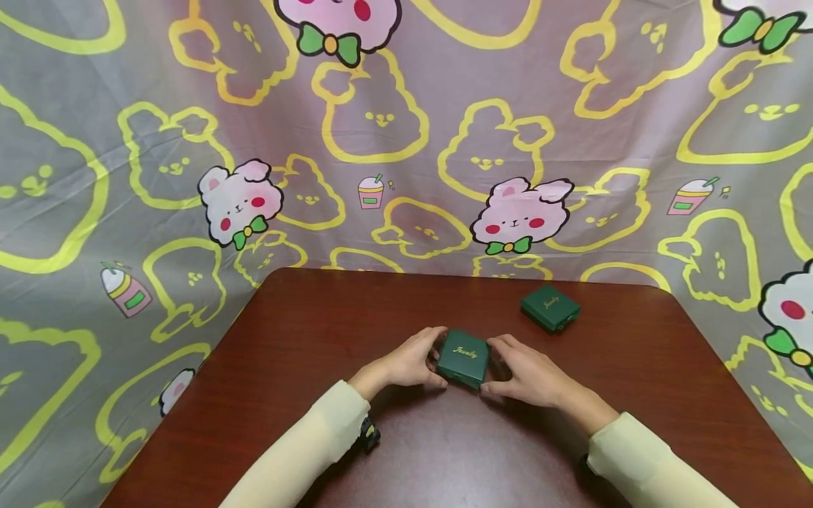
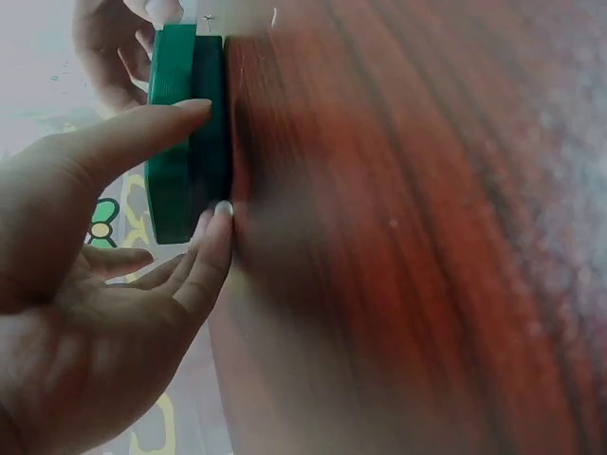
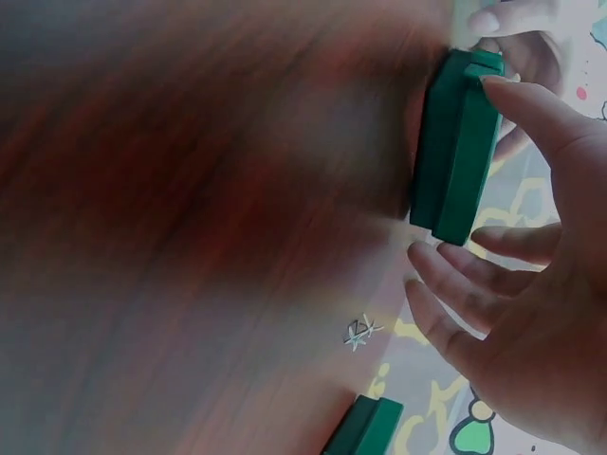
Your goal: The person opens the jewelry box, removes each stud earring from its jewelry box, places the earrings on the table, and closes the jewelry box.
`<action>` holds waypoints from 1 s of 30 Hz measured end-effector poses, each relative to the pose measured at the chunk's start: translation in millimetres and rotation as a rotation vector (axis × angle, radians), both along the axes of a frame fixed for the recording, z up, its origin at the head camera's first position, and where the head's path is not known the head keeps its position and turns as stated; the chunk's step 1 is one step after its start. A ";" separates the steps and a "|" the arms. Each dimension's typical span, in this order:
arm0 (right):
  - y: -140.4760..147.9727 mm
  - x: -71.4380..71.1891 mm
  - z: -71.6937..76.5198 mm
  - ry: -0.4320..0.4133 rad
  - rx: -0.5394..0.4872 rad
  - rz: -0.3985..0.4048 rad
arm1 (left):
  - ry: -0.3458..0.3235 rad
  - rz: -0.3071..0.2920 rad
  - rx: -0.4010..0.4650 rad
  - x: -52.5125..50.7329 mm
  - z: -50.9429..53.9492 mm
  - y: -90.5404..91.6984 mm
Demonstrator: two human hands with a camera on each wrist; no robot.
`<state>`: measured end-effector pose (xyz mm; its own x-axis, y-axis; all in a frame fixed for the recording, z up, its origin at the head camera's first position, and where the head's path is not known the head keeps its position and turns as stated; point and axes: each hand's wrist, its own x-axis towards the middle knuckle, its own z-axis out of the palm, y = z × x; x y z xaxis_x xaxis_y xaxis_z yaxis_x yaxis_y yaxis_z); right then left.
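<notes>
A small dark green jewelry box, with gold lettering on its lid, stands closed on the table between both hands. My left hand grips its left side; in the left wrist view the thumb lies across the box's side and the fingertips are at its lower edge. From the other side my right hand holds it, thumb at the near corner and fingers around the far end. The right wrist view shows the thumb against the lid's edge, with some fingers held off the box.
A second green jewelry box sits closed at the back right of the brown wooden table. Small silver star-shaped pieces lie on the tabletop past the right fingers. A patterned cloth hangs behind and beside the table.
</notes>
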<state>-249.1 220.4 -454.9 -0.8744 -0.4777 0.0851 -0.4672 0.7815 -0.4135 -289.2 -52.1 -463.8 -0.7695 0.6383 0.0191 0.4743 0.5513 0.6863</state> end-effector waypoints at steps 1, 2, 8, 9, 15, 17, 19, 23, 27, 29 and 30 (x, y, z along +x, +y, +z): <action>-1.3 -0.9 0.1 -0.003 0.006 -0.004 | -0.023 -0.002 0.012 -0.1 -0.8 0.1; -2.4 -1.9 0.0 -0.006 0.009 -0.006 | -0.042 -0.005 0.019 -0.1 -1.4 0.3; -5.8 -6.2 -0.2 -0.011 0.019 -0.009 | -0.055 -0.030 -0.001 0.3 -4.4 4.0; -5.8 -6.8 -0.2 -0.012 0.021 -0.005 | -0.049 -0.033 -0.006 0.3 -5.0 4.5; -3.6 -10.7 5.6 -0.039 0.026 0.046 | -0.040 -0.040 -0.005 0.6 -5.6 4.9; -3.0 -11.6 9.9 -0.047 0.021 0.067 | -0.040 -0.044 -0.003 0.9 -5.1 4.9; -3.8 -12.7 14.3 -0.043 0.018 0.086 | -0.039 -0.046 0.001 0.9 -4.4 4.7; -10.1 -13.9 18.7 -0.006 0.022 0.116 | -0.039 -0.050 -0.006 0.6 -3.8 3.8; -18.6 -15.2 17.6 0.007 0.028 0.128 | -0.044 -0.063 -0.020 1.6 -3.2 3.6; -22.5 -16.1 16.9 0.002 0.041 0.131 | -0.047 -0.064 -0.029 1.6 -3.7 3.7; -24.4 -16.6 16.4 0.000 0.050 0.132 | -0.050 -0.063 -0.032 1.6 -4.0 3.8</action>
